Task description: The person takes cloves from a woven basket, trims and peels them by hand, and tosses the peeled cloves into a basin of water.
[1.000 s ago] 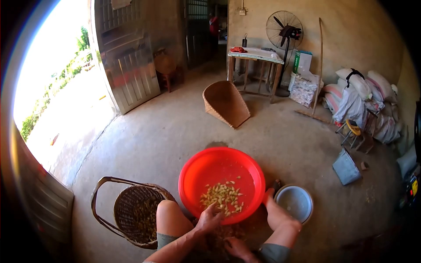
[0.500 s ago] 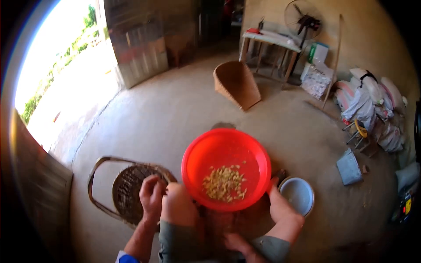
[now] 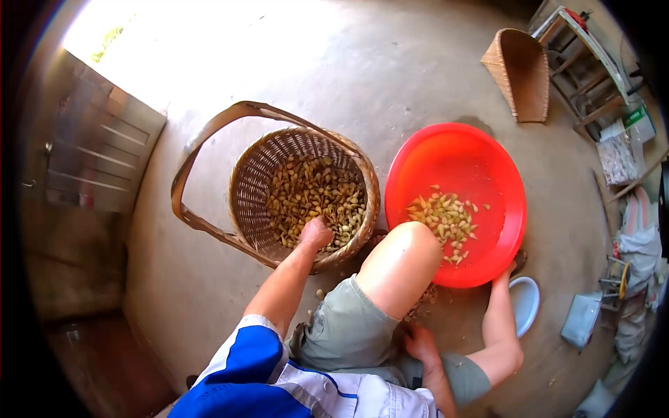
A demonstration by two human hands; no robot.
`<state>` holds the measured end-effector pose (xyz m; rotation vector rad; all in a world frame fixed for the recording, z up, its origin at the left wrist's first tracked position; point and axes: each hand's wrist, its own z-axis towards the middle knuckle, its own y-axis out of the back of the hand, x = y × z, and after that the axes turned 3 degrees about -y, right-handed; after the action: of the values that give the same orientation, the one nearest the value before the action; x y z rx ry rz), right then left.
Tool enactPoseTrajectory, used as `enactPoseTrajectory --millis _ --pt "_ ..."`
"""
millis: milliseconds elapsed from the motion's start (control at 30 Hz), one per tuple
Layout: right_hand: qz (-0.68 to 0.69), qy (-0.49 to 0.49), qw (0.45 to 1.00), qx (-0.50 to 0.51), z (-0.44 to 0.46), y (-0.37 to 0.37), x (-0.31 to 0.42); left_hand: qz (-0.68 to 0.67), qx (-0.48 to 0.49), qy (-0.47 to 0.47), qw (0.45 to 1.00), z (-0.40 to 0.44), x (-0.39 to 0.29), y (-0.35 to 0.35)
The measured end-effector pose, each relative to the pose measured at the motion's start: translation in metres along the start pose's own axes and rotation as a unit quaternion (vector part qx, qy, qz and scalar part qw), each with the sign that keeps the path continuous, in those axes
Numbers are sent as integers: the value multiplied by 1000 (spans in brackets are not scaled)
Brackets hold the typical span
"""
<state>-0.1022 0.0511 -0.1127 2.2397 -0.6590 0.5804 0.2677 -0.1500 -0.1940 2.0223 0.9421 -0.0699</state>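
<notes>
My left hand reaches into a woven basket with a tall hoop handle, its fingers at a heap of small brown bulb-like pieces. The fingertips are hidden, so their grip is unclear. Low between my thighs, my right hand is curled closed; whatever it may hold cannot be made out. Beyond my bare left knee stands a red plastic basin, with pale, pointed, peeled-looking pieces gathered in its near left part.
A pale round bowl stands right of my right leg, near a grey bucket. Farther back are a woven scoop and a table. Sacks lie at right; a wooden door stands at left.
My view has swung left and down. My left hand has gone from beside my knee into the basket, whose heap now shows. My right hand stays low between my thighs.
</notes>
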Motion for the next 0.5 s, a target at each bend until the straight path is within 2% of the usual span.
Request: enactPoseTrajectory --millis 100,233,333,433,467,500 --pt "39 22 999 -11 12 -8 -6 41 16 -18 999 11 -15 -4" --pt "62 -16 998 4 20 -1 7 48 -66 -124 989 42 -15 -18" --pt "78 -44 996 27 21 13 25 29 -108 -162 980 65 -12 -31" --pt "83 -82 992 46 20 15 28 90 -51 -231 968 88 0 -48" --pt "94 -75 992 35 19 14 28 41 -44 -204 977 83 -1 -48" --pt "105 -65 992 23 19 13 26 53 -46 -198 978 81 -3 -50"
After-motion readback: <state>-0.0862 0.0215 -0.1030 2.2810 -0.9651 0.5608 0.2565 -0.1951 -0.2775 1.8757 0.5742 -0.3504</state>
